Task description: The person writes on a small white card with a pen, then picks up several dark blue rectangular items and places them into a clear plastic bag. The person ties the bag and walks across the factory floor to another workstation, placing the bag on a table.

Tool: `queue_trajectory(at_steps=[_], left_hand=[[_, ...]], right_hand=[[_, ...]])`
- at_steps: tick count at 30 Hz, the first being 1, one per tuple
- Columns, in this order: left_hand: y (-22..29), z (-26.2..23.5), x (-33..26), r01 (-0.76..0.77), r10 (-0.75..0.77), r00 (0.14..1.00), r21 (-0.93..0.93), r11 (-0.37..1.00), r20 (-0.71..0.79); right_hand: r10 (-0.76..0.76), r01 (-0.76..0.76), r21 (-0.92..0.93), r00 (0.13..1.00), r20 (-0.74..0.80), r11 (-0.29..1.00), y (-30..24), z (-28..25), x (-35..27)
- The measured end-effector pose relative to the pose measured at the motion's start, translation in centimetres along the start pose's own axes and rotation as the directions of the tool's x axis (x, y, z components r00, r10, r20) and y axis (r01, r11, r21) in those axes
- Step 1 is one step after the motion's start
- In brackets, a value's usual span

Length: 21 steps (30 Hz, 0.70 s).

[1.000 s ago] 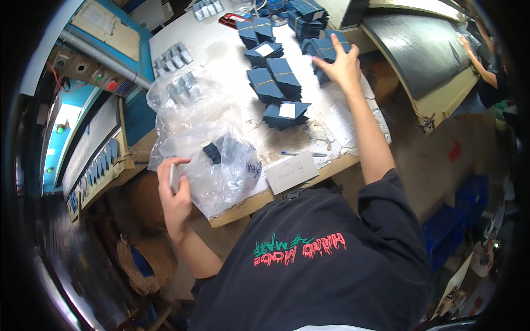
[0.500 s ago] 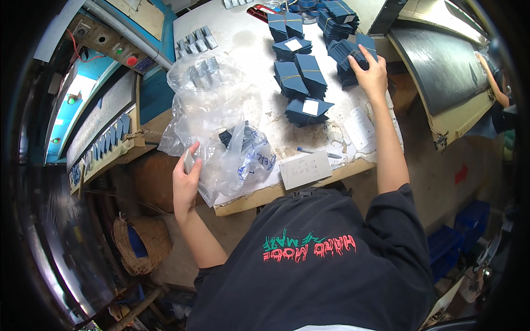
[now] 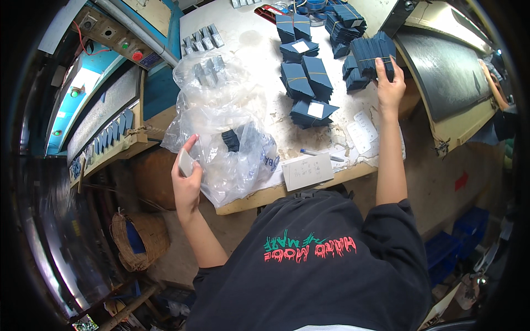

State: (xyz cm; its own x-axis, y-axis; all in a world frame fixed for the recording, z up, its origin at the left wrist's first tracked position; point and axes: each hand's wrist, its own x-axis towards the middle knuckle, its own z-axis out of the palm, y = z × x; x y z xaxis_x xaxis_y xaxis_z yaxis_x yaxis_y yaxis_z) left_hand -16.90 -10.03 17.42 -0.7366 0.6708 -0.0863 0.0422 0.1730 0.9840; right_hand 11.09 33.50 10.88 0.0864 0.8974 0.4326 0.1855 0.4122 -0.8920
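Head view: banded dark blue bundle [image 3: 369, 51] in the right hand [image 3: 391, 85], clear plastic bag [image 3: 218, 168] beside the left hand [image 3: 189, 185]

The right hand's fingers are closed around the near end of the bundle, a thick row of thin, flat pieces with a yellowish band across it. The bundle is at the right side of the white worktable [image 3: 259, 60], next to a smaller dark blue stack [image 3: 355, 76]; whether it is clear of the surface, I cannot tell. The left hand's thumb and fingers grasp a pale flat piece [image 3: 186, 164] at the bag's left edge; whether they also pinch the film is unclear.

As far as the contents show, the bagging looks partly done at most: one dark ribbed stack [image 3: 231, 140] appears within the bag's folds, and the bag lies slack and unsealed-looking. The bundle in the right hand is well apart from it. More dark blue bundles stand outside the bag in the middle of the table, among them a white-labelled bundle [image 3: 313, 112] and a banded pair [image 3: 306, 78], so much seems left. A handwritten card [image 3: 308, 171] and a blue pen [image 3: 321, 155] lie at the near edge
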Motion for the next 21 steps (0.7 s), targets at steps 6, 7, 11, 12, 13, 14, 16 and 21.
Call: queue_trajectory(at_steps=[6, 7, 11, 12, 13, 14, 16, 21], left_hand=[[3.0, 1.9, -0.1, 0.049, -0.028, 0.992, -0.174, 0.983, 0.122], [3.7, 2.3, -0.2, 0.066, -0.035, 0.989, -0.221, 0.973, 0.143], [5.8, 4.0, -0.7, -0.012, 0.075, 0.986, -0.387, 0.922, 0.146], [6.3, 4.1, -0.8, -0.042, 0.115, 0.983, -0.431, 0.901, 0.145], [6.8, 4.0, -0.9, -0.065, 0.162, 0.973, -0.482, 0.874, 0.163], [7.3, 3.9, -1.1, -0.079, 0.202, 0.959, -0.498, 0.864, 0.198], [7.9, 3.6, -1.5, -0.116, 0.239, 0.952, -0.499, 0.859, 0.19], [7.4, 3.4, -1.7, -0.124, 0.157, 0.988, -0.563, 0.817, 0.011]], right_hand=[[-0.034, -0.282, 0.598, 0.887, 0.461, 0.75, -9.9, 0.0, -6.2], [-0.067, -0.356, 0.667, 0.851, 0.52, 0.655, -10.9, 1.0, -8.1], [0.088, -0.854, 0.229, 0.302, 0.949, 0.467, -13.6, 3.3, -15.6], [0.135, -0.919, 0.112, 0.175, 0.975, 0.377, -14.2, 4.1, -17.5], [0.093, -0.963, 0.073, 0.1, 0.991, 0.259, -14.6, 4.7, -19.1], [0.19, -0.961, -0.039, 0.015, 0.982, 0.274, -14.9, 5.0, -20.5], [0.228, -0.911, -0.142, -0.054, 0.972, 0.387, -15.2, 5.5, -22.1], [0.163, 0.149, -0.139, -0.159, 0.974, 0.979, -15.8, 2.7, -19.8]])
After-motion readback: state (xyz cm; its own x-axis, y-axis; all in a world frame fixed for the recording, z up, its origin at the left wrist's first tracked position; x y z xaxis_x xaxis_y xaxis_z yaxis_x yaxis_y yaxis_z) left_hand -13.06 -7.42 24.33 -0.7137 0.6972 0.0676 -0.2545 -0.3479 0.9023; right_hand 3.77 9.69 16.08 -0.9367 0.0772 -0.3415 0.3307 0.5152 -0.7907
